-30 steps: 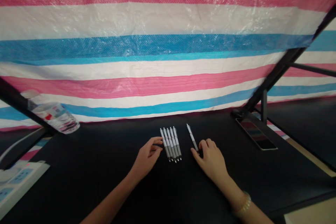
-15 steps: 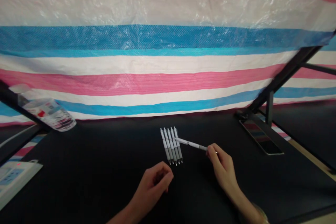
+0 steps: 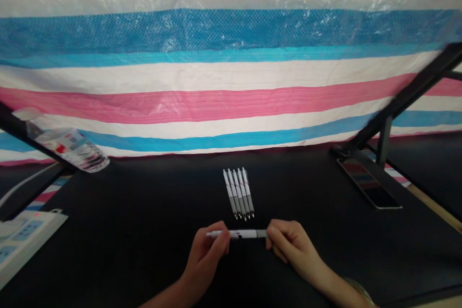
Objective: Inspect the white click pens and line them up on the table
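Note:
A white pen with a grey grip (image 3: 248, 234) is held level between my two hands, near the front of the black table. My left hand (image 3: 210, 249) pinches its white clicker end between thumb and fingers. At the other end, my right hand (image 3: 291, 243) grips the grey tip part, so the point itself is hidden. Just beyond, several similar pens (image 3: 238, 193) lie side by side in a neat row, clickers away from me and tips toward me.
On the left are a clear plastic bottle (image 3: 77, 147) and a white power strip (image 3: 27, 236). A dark phone (image 3: 368, 183) lies at the right beside a black metal frame (image 3: 407, 94). Behind the table (image 3: 144, 202) hangs a striped plastic sheet (image 3: 216, 106).
My right hand has brought the pen from beside the row down toward me and turned it level. My left hand, holding no pen before, now grips its clicker end. The view tilted slightly downward.

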Demonstrator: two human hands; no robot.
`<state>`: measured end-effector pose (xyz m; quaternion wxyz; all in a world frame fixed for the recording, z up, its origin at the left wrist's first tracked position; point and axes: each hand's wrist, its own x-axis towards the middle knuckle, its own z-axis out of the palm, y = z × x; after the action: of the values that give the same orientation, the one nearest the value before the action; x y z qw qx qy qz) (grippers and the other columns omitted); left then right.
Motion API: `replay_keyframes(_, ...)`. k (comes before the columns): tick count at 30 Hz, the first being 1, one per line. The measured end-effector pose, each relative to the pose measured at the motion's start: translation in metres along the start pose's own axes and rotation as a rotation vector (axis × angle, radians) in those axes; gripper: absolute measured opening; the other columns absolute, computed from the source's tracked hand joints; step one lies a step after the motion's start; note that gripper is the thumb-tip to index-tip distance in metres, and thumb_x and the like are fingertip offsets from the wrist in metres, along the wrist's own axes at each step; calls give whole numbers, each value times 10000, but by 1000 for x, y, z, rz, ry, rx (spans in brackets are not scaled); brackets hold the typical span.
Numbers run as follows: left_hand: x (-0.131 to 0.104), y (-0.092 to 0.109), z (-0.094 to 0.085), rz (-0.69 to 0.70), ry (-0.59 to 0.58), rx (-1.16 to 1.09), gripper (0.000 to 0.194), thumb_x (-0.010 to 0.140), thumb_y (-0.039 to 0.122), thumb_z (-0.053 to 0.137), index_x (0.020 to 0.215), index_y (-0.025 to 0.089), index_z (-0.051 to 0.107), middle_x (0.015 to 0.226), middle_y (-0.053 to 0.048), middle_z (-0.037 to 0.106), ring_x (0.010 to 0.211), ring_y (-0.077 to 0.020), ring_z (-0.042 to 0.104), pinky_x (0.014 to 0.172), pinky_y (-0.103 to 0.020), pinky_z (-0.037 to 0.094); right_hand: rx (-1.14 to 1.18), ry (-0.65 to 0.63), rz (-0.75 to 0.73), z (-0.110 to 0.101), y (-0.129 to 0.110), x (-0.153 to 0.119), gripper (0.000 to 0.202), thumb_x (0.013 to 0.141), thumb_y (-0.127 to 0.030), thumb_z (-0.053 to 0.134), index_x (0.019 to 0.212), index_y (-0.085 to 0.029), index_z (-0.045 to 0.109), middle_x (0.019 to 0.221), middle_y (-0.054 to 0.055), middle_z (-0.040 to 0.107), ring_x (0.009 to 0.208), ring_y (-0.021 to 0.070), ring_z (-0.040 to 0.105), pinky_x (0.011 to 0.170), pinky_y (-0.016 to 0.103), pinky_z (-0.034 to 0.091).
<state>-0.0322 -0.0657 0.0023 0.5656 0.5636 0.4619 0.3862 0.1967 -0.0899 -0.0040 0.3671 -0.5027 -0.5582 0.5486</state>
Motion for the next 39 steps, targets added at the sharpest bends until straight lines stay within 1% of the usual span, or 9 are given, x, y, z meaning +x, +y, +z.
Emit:
replay_keyframes(9,-4,-12,5,-98,24,-166,579,868,653,573,538,205,416,524,51,319,498,-101,259,466,-253,213,-284,200,-304,-2,-4,-4,328,920,-505,634,886,-212,777,648,31,657,499,136,481,490,266,366)
replay_keyframes(12,-5,-18,3,-67,15,-218,533,895,585,582,556,197,445,536,43,346,512,-105,281,477,-252,229,-251,186,-285,-3,-4,-5,318,923,-490,628,940,-200,757,608,13,631,460,123,456,460,255,337)
replay_keyframes(17,-6,-24,-2,-37,37,-271,493,886,541,613,566,190,482,548,31,375,529,-111,313,487,-256,251,-119,112,-189,-5,-5,-6,532,1026,-513,420,643,-191,603,492,-20,478,464,115,439,482,247,313)
replay_keyframes(21,-6,-26,-3,-47,49,-285,477,870,529,639,567,185,506,556,24,397,537,-114,338,502,-260,274,-47,122,-184,-5,-5,-6,423,969,-555,527,772,-191,612,579,-27,492,523,120,421,503,247,307)
replay_keyframes(25,-6,-27,-3,-46,67,-283,468,846,534,660,559,186,533,553,21,403,533,-119,354,510,-268,294,-42,63,-107,-4,-4,-5,539,1013,-561,426,664,-185,593,505,-27,456,471,111,396,478,251,274)
replay_keyframes(29,-7,-26,-3,-44,53,-282,462,852,525,657,562,188,533,550,24,400,526,-117,350,501,-266,283,9,82,-138,-3,-4,-5,404,943,-574,569,804,-195,594,571,-41,469,514,116,399,497,243,286)
replay_keyframes(33,-7,-28,-4,-7,25,-299,467,874,511,647,570,181,517,546,32,386,521,-107,337,493,-256,260,-24,60,-123,-3,-2,-6,512,1004,-566,450,676,-191,567,508,-33,446,481,111,386,487,248,275)
replay_keyframes(37,-5,-32,-4,13,42,-323,452,858,506,664,574,172,556,545,31,398,514,-104,337,486,-251,260,15,123,-130,-2,-1,-6,365,938,-560,588,865,-203,591,610,-49,444,534,111,370,500,234,281)
replay_keyframes(39,-5,-33,-4,20,55,-332,446,849,497,673,567,169,566,541,30,403,511,-104,340,483,-249,263,13,115,-130,-2,-2,-6,389,953,-565,558,829,-198,591,618,-42,439,545,112,365,501,237,271)
